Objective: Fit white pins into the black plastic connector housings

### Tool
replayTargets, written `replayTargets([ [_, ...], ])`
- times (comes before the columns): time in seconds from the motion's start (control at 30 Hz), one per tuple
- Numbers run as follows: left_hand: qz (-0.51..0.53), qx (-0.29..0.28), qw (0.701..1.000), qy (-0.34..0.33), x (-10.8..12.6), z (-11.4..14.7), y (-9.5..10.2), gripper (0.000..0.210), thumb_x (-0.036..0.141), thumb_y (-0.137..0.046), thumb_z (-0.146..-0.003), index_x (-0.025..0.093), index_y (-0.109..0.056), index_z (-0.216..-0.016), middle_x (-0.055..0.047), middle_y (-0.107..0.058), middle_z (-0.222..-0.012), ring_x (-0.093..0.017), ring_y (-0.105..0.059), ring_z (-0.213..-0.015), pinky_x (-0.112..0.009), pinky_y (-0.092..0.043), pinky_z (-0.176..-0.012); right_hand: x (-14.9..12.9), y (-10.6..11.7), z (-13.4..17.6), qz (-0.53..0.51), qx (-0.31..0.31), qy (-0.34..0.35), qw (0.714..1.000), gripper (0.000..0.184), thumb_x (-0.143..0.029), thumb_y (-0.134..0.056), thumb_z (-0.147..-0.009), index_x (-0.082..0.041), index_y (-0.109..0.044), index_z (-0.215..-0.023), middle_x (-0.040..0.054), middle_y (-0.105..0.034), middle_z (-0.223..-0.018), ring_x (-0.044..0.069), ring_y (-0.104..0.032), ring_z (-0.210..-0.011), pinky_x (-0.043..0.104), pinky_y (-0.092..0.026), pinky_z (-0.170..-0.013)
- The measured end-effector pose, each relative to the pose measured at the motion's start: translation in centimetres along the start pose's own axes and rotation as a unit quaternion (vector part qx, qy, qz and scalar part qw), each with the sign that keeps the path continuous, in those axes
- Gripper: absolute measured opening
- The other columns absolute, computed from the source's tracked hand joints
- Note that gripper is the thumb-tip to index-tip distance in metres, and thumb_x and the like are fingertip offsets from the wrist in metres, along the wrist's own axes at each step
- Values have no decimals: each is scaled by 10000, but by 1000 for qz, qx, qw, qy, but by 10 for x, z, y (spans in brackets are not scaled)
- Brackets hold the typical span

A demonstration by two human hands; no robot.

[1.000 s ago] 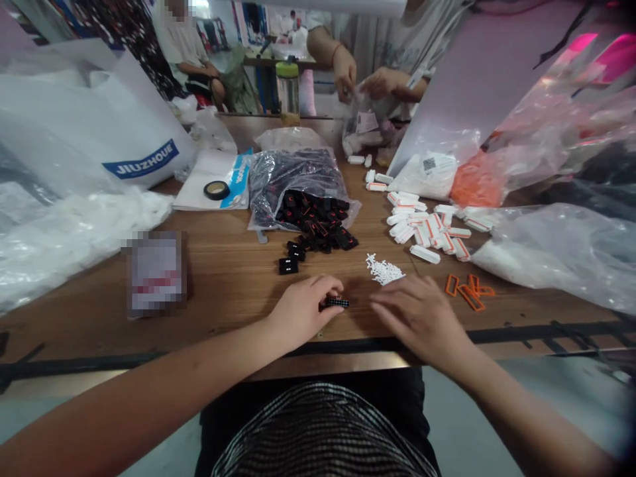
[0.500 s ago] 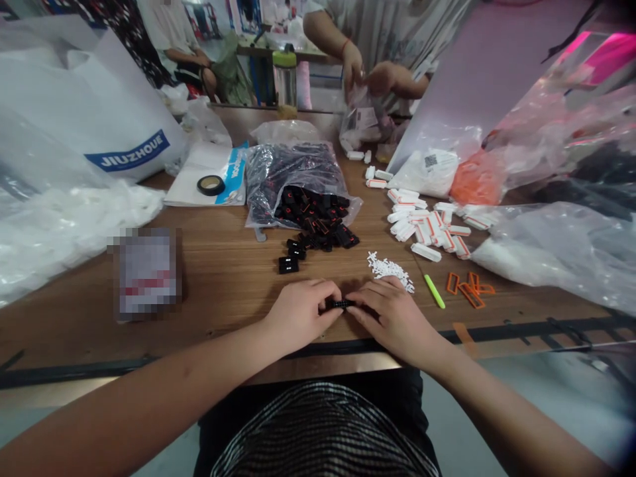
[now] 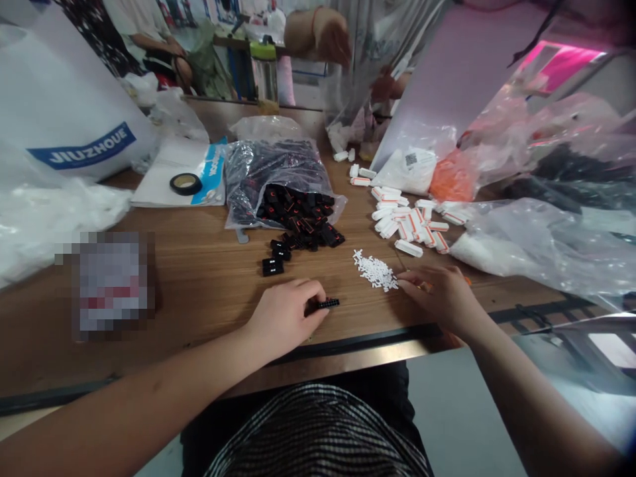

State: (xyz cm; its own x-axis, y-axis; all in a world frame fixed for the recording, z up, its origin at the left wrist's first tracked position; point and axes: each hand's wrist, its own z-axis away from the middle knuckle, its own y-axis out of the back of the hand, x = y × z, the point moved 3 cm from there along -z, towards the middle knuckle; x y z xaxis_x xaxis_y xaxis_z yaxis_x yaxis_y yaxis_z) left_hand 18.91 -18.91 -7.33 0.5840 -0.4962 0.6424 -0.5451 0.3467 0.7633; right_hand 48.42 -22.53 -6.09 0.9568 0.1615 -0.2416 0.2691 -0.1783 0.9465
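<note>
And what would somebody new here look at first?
Probably the black parts spilling from a clear bag around the middle of the table. To their right lie white pieces, some with orange strips, and nearer, a pile of tiny white bits. The left hand holds a small black piece.

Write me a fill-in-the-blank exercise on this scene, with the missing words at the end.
The block pinched in the left hand is ____ in colour. The tiny pieces heaped beside the right hand are coloured ____. In the picture, the tape roll lies to the ____ of the bag of black parts. The blue label reads ____.

Missing words: black; white; left; JIUZHOUE.
</note>
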Motion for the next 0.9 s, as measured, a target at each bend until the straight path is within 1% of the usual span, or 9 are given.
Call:
replayTargets([
  [0.13,1,-5,1000,6,0,0,0,77,292,-649,-813,238,-612,-852,25,-561,-698,-146,-540,-633,-295,-387,-597,-8,1,-5,11,-10,17,1000,140,-272,-613,-821,-243,-706,-719,-2,-708,-706,169,-635,-682,316,-441,-688],
  [0.3,1,-11,1000,8,0,-1,0,74,290,-649,-813,234,-609,-841,27,-551,-690,-144,-532,-627,-293,-376,-598,-2,8,-10,17,-39,31,999,139,-200,-614,-774,-237,-671,-653,-14,-682,-663,149,-603,-640,302,-431,-653],
  [0.4,3,-14,1000,5,0,-1,0,76,296,-640,-820,231,-608,-841,24,-557,-699,-144,-531,-629,-293,-374,-598,-1,8,-11,29,-55,53,997,126,-221,-611,-781,-241,-681,-679,-7,-690,-692,159,-602,-669,319,-434,-685],
  [0.53,6,-14,1000,7,0,-1,1,80,298,-641,-816,228,-613,-842,19,-565,-709,-146,-532,-635,-288,-368,-591,-6,8,-12,57,-55,63,995,127,-241,-595,-792,-242,-693,-711,4,-693,-721,176,-610,-726,344,-429,-746],
  [0.7,5,-14,1000,9,0,-1,1,84,300,-642,-820,225,-619,-850,22,-562,-702,-141,-529,-634,-281,-362,-593,-13,7,-13,80,-56,71,993,154,-248,-577,-815,-244,-680,-701,2,-688,-736,184,-612,-776,372,-389,-808],
  [0.9,8,-21,1000,16,1,-1,2,86,281,-663,-807,214,-623,-843,33,-548,-699,-122,-502,-606,-267,-348,-589,-11,7,-15,84,-73,91,990,185,-237,-552,-820,-221,-656,-668,27,-673,-711,190,-596,-741,371,-383,-769],
])
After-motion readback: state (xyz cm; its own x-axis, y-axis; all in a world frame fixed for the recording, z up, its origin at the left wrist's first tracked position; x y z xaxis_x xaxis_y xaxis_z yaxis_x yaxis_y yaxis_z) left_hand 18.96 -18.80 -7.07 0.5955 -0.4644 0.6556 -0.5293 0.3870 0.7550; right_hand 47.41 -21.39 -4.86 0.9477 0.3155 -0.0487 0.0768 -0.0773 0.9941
